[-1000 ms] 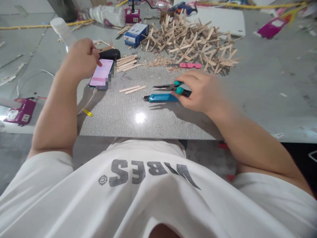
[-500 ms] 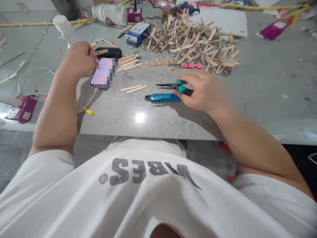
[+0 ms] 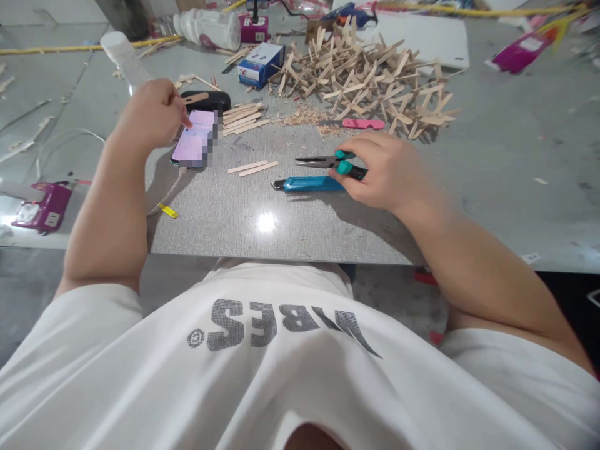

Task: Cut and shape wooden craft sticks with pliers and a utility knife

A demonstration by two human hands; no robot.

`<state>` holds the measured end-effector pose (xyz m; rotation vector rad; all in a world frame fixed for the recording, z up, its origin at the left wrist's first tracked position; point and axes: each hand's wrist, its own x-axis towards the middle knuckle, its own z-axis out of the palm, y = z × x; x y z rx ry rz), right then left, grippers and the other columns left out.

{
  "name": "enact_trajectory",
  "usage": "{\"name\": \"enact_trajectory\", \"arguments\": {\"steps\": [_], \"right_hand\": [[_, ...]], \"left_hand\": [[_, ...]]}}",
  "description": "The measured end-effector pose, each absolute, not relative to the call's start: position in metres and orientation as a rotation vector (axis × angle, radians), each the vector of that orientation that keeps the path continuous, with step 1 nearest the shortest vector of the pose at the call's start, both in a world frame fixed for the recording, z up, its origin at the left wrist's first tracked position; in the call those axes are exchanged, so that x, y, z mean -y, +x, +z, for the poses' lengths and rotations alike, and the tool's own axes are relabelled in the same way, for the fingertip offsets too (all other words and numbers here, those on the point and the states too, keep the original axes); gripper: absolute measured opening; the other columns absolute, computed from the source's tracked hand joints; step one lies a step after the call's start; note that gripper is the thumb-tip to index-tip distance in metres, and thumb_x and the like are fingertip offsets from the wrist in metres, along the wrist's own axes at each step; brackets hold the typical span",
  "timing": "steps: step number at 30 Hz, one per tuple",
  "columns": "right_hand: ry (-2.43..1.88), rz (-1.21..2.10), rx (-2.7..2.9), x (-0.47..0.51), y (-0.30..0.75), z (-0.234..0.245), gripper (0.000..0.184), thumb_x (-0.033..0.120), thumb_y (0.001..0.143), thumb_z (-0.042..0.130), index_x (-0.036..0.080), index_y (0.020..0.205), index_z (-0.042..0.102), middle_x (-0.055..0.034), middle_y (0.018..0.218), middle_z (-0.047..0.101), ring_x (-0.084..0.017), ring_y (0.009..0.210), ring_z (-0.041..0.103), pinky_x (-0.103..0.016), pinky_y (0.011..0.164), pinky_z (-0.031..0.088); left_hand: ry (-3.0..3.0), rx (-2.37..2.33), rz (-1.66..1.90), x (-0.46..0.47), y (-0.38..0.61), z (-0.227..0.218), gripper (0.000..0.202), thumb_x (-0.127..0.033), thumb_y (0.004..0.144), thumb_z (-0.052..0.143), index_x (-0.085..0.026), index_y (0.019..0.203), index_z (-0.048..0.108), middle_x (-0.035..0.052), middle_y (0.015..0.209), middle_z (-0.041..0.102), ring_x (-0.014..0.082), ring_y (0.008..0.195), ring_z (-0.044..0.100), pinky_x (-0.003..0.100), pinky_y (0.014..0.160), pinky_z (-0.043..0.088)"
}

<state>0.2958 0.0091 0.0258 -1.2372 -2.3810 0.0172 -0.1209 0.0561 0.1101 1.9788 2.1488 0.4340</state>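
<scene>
My left hand (image 3: 157,112) pinches a wooden craft stick (image 3: 195,98), with a finger over the upper left of a lit phone (image 3: 194,137) that has a cable plugged in. Past the phone lies a black case (image 3: 218,100). My right hand (image 3: 382,169) is closed round the teal and black handles of needle-nose pliers (image 3: 319,161), whose jaws point left. Beneath the pliers rests a blue utility knife (image 3: 312,184). Two craft sticks (image 3: 253,167) lie side by side between the phone and the pliers, and more sticks (image 3: 244,117) are stacked beyond them.
A big heap of joined craft sticks (image 3: 365,81) covers the far middle. Before it are wood shavings (image 3: 304,115) and a pink-handled knife (image 3: 363,124). Around stand a blue box (image 3: 260,64), a clear bottle (image 3: 124,59) and a purple device (image 3: 44,206). The table's front edge is near my shirt.
My left finger has shifted slightly right over the phone screen, the craft stick moving a little with it. My right hand and the pliers stay nearly the same.
</scene>
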Motion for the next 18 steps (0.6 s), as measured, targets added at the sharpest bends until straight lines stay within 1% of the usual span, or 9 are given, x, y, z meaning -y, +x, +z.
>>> {"name": "enact_trajectory", "arguments": {"steps": [1, 3, 6, 8, 9, 11, 14, 16, 18], "right_hand": [[-1.232, 0.013, 2.38, -0.01, 0.296, 0.026, 0.039, 0.052, 0.105, 0.063, 0.027, 0.13, 0.079, -0.0148, 0.133, 0.081, -0.042, 0.127, 0.078, -0.062, 0.109, 0.064], [-1.226, 0.002, 2.379, -0.01, 0.297, 0.026, 0.04, 0.052, 0.105, 0.063, 0.026, 0.13, 0.08, -0.0157, 0.133, 0.082, -0.043, 0.126, 0.078, -0.063, 0.109, 0.064], [-1.245, 0.008, 2.387, -0.008, 0.296, 0.029, 0.041, 0.052, 0.105, 0.061, 0.027, 0.132, 0.079, -0.0151, 0.135, 0.082, -0.043, 0.127, 0.078, -0.064, 0.109, 0.064], [-1.267, 0.026, 2.398, -0.006, 0.295, 0.032, 0.04, 0.052, 0.106, 0.061, 0.029, 0.134, 0.079, -0.0142, 0.136, 0.081, -0.043, 0.129, 0.077, -0.065, 0.109, 0.064], [-1.277, 0.035, 2.401, -0.005, 0.294, 0.033, 0.04, 0.052, 0.106, 0.06, 0.03, 0.134, 0.079, -0.0137, 0.137, 0.081, -0.043, 0.129, 0.077, -0.066, 0.109, 0.065], [-1.287, 0.047, 2.402, -0.003, 0.294, 0.035, 0.041, 0.054, 0.107, 0.059, 0.033, 0.135, 0.079, -0.0124, 0.138, 0.082, -0.043, 0.129, 0.077, -0.066, 0.109, 0.065], [-1.291, 0.048, 2.399, -0.004, 0.294, 0.035, 0.04, 0.055, 0.107, 0.058, 0.034, 0.135, 0.079, -0.0113, 0.138, 0.082, -0.042, 0.13, 0.077, -0.065, 0.109, 0.065], [-1.292, 0.037, 2.401, -0.005, 0.294, 0.034, 0.041, 0.054, 0.107, 0.058, 0.032, 0.134, 0.079, -0.0125, 0.138, 0.082, -0.042, 0.13, 0.077, -0.065, 0.109, 0.065], [-1.29, 0.018, 2.401, -0.007, 0.295, 0.032, 0.043, 0.054, 0.105, 0.06, 0.028, 0.132, 0.079, -0.0147, 0.137, 0.082, -0.043, 0.128, 0.077, -0.064, 0.109, 0.065]], "left_hand": [[1.972, -2.144, 0.437, -0.054, -0.122, 0.113, 0.03, -0.015, 0.108, 0.046, -0.015, 0.116, 0.074, 0.0133, 0.13, 0.086, 0.0211, 0.11, 0.064, 0.041, 0.112, 0.054], [1.949, -2.112, 0.397, -0.05, -0.125, 0.119, 0.028, -0.019, 0.11, 0.046, -0.015, 0.107, 0.074, 0.0134, 0.124, 0.087, 0.0196, 0.101, 0.065, 0.04, 0.106, 0.057], [1.94, -2.016, 0.301, -0.045, -0.133, 0.125, 0.024, -0.022, 0.106, 0.054, -0.019, 0.088, 0.07, 0.0055, 0.099, 0.084, 0.0164, 0.087, 0.06, 0.038, 0.098, 0.055], [1.966, -1.95, 0.276, -0.042, -0.137, 0.127, 0.02, -0.024, 0.099, 0.061, -0.022, 0.082, 0.07, 0.0009, 0.085, 0.079, 0.0166, 0.081, 0.056, 0.039, 0.098, 0.053], [1.98, -1.929, 0.272, -0.041, -0.139, 0.128, 0.018, -0.025, 0.097, 0.063, -0.024, 0.08, 0.07, -0.0002, 0.082, 0.077, 0.0173, 0.081, 0.054, 0.04, 0.099, 0.052], [1.993, -1.925, 0.254, -0.04, -0.14, 0.129, 0.018, -0.026, 0.095, 0.063, -0.026, 0.079, 0.072, -0.0008, 0.08, 0.075, 0.0187, 0.08, 0.053, 0.041, 0.099, 0.05], [2.009, -1.957, 0.151, -0.041, -0.14, 0.13, 0.025, -0.023, 0.1, 0.058, -0.024, 0.083, 0.077, -0.001, 0.079, 0.072, 0.0186, 0.08, 0.055, 0.038, 0.091, 0.046], [2.033, -1.946, 0.077, -0.042, -0.141, 0.129, 0.029, -0.02, 0.102, 0.057, -0.023, 0.083, 0.078, -0.0016, 0.075, 0.068, 0.0179, 0.079, 0.054, 0.036, 0.087, 0.043], [2.025, -1.917, 0.077, -0.045, -0.142, 0.127, 0.03, -0.017, 0.101, 0.059, -0.022, 0.079, 0.078, -0.0026, 0.07, 0.063, 0.0172, 0.078, 0.051, 0.035, 0.091, 0.044]]}}
